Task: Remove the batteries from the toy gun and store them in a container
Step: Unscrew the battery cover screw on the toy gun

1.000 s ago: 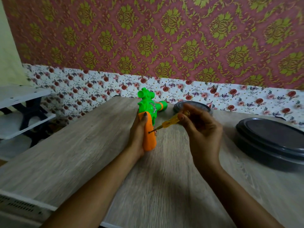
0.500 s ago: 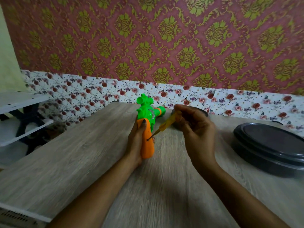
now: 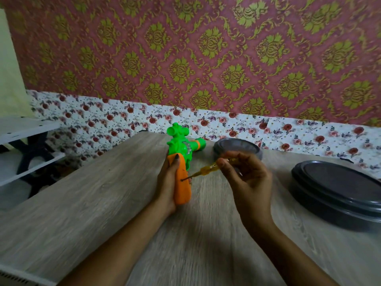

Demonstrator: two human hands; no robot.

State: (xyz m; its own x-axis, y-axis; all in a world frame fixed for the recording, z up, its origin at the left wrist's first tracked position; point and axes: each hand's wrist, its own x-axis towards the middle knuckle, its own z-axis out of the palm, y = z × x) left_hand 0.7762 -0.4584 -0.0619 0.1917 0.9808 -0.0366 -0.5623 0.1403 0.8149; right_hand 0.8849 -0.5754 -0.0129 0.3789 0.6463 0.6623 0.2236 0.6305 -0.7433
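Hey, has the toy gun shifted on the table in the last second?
No. The toy gun sits just as far left of the small dark container as before, gripped by the left hand.

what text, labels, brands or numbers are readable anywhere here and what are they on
None can be read.
screwdriver handle: a small dark mark, too blurred to read.
toy gun: no lettering shows.
large dark container and small dark container: no label shows.
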